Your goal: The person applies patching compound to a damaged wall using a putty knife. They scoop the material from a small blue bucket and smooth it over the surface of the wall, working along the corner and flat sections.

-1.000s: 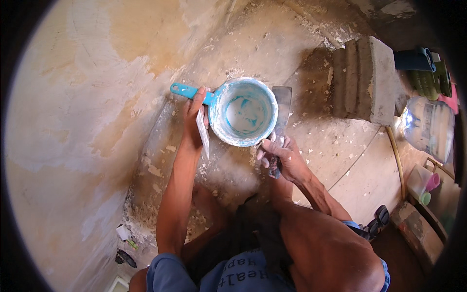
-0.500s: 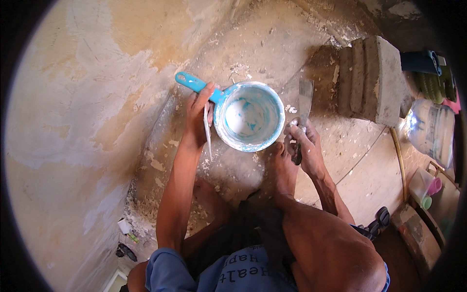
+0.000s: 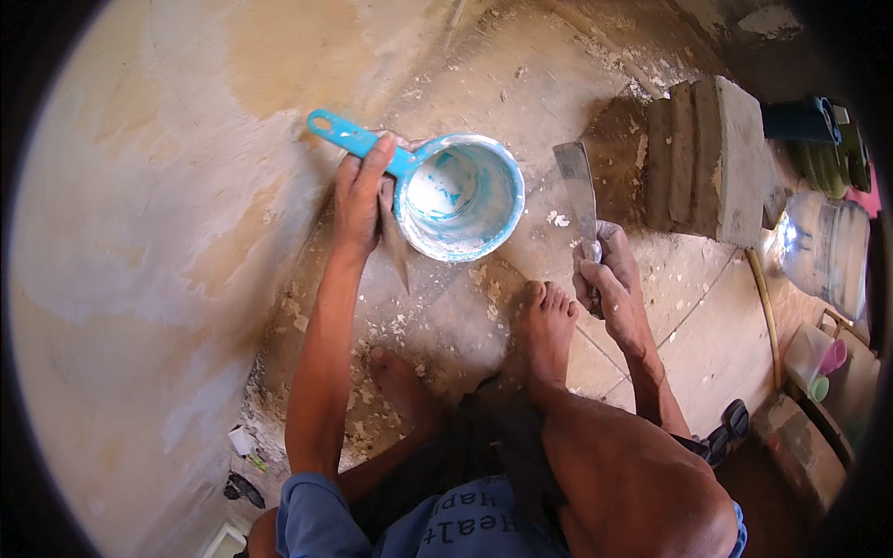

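My left hand [image 3: 358,200] is closed round the handle of a blue plastic dipper [image 3: 459,197], held up over the floor and smeared inside and along the rim with white paste. A thin flat blade [image 3: 393,244] is also gripped in that hand, under the handle, its pointed end toward me; its grip is hidden. On the right, my right hand [image 3: 614,279] is wrapped round the dark handle of a putty knife [image 3: 578,189]. The metal blade points away from me, apart from the dipper. Whitish smears mark the fingers of both hands.
At left rises a patchy plastered wall [image 3: 139,279]. White flakes litter the tiled floor [image 3: 688,325]. A stepped concrete block [image 3: 712,158] stands at far right, near a clear water jug [image 3: 823,246], a thin pole [image 3: 765,316] and plastic cups [image 3: 817,361]. My bare feet [image 3: 549,325] are below the dipper.
The dipper has moved left and slightly away from me, tilting a little. My right hand has drawn right and a bit nearer, its knife blade now leaning left.
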`<state>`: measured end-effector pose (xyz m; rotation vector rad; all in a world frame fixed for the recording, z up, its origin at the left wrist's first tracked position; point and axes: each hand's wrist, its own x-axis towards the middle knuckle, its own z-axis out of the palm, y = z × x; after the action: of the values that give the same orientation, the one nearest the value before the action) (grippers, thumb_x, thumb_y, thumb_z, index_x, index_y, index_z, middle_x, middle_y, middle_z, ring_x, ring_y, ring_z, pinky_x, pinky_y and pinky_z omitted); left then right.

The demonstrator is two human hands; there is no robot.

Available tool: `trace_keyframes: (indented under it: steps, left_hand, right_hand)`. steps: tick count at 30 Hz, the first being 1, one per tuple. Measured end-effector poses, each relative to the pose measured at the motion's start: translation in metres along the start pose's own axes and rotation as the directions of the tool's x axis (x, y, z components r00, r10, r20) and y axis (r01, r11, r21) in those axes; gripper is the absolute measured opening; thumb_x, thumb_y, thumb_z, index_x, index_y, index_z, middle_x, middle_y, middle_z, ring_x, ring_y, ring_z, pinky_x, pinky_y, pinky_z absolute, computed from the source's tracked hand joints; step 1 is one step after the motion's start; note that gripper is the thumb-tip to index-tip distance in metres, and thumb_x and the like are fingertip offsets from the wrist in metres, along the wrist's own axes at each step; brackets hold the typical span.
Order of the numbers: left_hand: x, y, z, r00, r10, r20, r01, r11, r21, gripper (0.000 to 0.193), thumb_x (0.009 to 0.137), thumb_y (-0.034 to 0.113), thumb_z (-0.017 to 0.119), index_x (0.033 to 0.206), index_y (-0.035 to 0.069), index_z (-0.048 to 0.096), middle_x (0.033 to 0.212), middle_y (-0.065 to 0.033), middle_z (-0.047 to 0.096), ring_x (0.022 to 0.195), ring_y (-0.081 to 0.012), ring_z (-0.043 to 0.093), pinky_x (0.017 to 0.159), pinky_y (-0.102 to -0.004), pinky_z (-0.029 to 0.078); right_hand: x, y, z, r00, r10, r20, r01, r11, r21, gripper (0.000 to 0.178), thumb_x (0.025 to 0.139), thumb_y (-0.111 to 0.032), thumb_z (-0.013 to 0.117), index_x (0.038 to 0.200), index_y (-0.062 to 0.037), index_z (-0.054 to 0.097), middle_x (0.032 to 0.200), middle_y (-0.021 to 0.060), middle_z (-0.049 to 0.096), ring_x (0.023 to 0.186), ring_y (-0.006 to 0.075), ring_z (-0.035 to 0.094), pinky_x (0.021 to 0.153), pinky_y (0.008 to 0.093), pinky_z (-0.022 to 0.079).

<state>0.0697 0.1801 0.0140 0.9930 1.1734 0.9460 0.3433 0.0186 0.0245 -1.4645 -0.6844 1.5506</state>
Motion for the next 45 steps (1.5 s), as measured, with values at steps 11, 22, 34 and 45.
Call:
trace_keyframes:
  steps: [11,22,34,45]
  left_hand:
    - [-0.007,0.0,0.0,0.998,-0.044,-0.037,0.042,0.998,-0.056,0.035,0.095,0.033,0.059,0.104,-0.001,0.061,0.095,-0.0067,0.065,0.083,-0.0099,0.059,0.074,-0.0258,0.048]
    - [-0.005,-0.007,0.009,0.997,0.074,-0.016,-0.072,0.991,0.115,0.033,0.096,0.029,0.059,0.103,-0.002,0.065,0.091,-0.0038,0.064,0.083,-0.0095,0.057,0.075,-0.0259,0.045]
    - [-0.008,0.005,0.03,0.992,0.084,0.099,-0.113,0.935,0.335,0.031,0.095,0.027,0.061,0.104,-0.002,0.065,0.087,-0.0035,0.064,0.083,-0.0101,0.056,0.075,-0.0265,0.045]
    - [-0.026,0.002,0.045,0.989,0.106,0.099,-0.135,0.923,0.36,0.03,0.096,0.024,0.059,0.109,-0.002,0.066,0.089,-0.0046,0.066,0.082,-0.0097,0.057,0.073,-0.0266,0.046]
  right_hand:
    - [-0.01,-0.014,0.009,0.998,-0.041,0.045,0.038,0.997,0.074,0.044,0.098,-0.015,0.048,0.14,-0.0016,0.044,0.095,0.008,0.062,0.066,0.01,0.06,0.049,0.0203,0.042]
    - [-0.024,-0.041,0.0,0.999,0.042,0.008,-0.041,0.995,-0.09,0.042,0.093,-0.009,0.052,0.135,-0.0006,0.048,0.092,0.0079,0.062,0.068,0.0099,0.058,0.053,0.0214,0.043]
    - [0.004,-0.061,0.014,0.899,-0.33,0.289,0.415,0.426,-0.804,0.041,0.087,-0.004,0.057,0.128,-0.0036,0.056,0.094,0.0179,0.064,0.071,0.0306,0.065,0.065,0.0367,0.052]
    - [0.046,-0.021,0.061,0.812,-0.23,0.536,0.468,-0.291,-0.834,0.058,0.081,-0.004,0.059,0.136,0.0042,0.045,0.089,0.0148,0.055,0.059,0.0221,0.064,0.048,0.0327,0.052]
